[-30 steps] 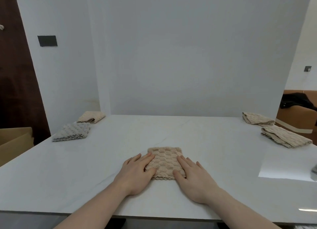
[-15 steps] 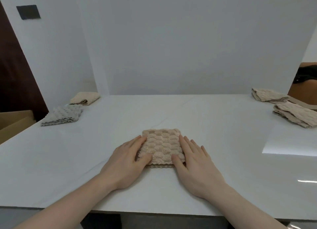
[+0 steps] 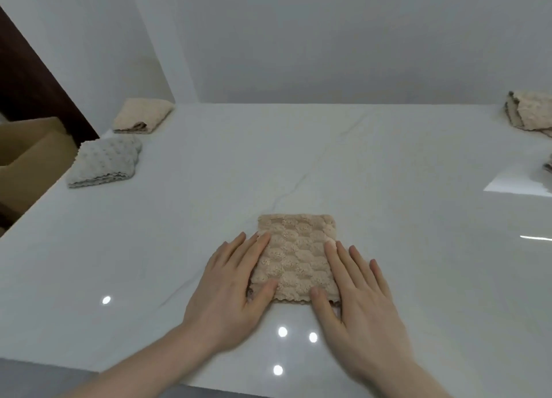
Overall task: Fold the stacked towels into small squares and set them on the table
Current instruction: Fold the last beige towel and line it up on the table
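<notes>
item 1: beige waffle-textured towel (image 3: 295, 255), folded to a small rectangle, lying flat on the white marble-look table (image 3: 388, 188), lower centre of the frame, near the front edge

item 2: left hand (image 3: 231, 290), lower centre-left; fingers straight and spread, palm down on the table, fingertips and thumb resting on the towel's left edge; released, nothing grasped

item 3: right hand (image 3: 357, 296), lower centre-right; fingers straight and spread, palm down, index finger and thumb lying on the towel's right edge; released, nothing grasped

item 4: grey folded towel (image 3: 104, 161), left side of the frame, at the table's left edge, well apart from item 1

item 5: cream folded towel (image 3: 142, 115), upper left, just behind the grey one, near the table's far left corner

item 6: beige towel pile (image 3: 530, 114), upper right, at the far right of the table, loosely folded; cut by the frame edge

item 7: 1 further cloth edge (image 3: 549, 167), right edge of the frame, mostly out of view; kind cannot be told

item 8: cardboard box (image 3: 27, 155), far left, beyond the table's edge

item 9: white wall panel (image 3: 328, 39), upper half of the frame, behind the table
</notes>
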Demonstrator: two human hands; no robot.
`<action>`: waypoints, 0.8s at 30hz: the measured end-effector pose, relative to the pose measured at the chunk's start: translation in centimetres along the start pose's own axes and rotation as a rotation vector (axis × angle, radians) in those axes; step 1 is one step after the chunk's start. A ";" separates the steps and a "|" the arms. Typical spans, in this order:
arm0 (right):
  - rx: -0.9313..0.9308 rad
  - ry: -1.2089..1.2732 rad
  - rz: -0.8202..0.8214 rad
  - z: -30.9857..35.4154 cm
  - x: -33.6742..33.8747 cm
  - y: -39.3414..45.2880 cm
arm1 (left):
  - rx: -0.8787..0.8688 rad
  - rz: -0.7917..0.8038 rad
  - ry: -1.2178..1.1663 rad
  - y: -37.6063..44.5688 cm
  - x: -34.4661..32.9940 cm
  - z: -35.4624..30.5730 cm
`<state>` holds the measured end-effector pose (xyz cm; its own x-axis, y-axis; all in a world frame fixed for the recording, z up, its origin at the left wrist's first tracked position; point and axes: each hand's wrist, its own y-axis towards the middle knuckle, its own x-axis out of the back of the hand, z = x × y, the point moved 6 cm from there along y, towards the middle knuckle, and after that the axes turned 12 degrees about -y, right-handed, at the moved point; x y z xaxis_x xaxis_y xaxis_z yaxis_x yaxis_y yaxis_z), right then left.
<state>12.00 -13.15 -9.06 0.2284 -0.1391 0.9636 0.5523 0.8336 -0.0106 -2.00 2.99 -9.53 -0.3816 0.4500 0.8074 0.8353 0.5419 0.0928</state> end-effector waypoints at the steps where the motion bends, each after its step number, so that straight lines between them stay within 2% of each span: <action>1: -0.003 0.015 0.019 0.0 0.2 0.1 | 0.022 0.005 -0.016 0.0 0.2 -0.2; 6: -0.116 0.237 0.111 -0.3 2.0 0.6 | 0.239 0.060 -0.099 0.3 2.0 -1.9; 9: -0.363 0.487 0.207 -0.1 4.8 1.0 | 0.476 0.105 -0.407 0.6 2.9 -4.3; 11: -0.543 0.680 0.331 0.9 6.5 0.7 | 0.560 0.126 -0.581 0.1 3.3 -6.7; 13: -0.664 0.779 0.416 1.9 7.8 -0.3 | 0.582 0.134 -0.658 -0.9 4.2 -8.8; 20: -0.879 1.128 0.417 2.1 11.6 -3.6 | 0.622 0.068 -0.812 -3.3 9.7 -12.0; 24: -0.831 1.208 0.511 3.1 13.9 -4.2 | 0.629 0.097 -0.874 -3.8 11.3 -13.4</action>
<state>10.34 -16.88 5.17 0.7868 -0.6161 0.0351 0.3968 0.4616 -0.7934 -4.24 -3.48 7.06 -0.6833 0.7260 0.0771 0.6192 0.6323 -0.4656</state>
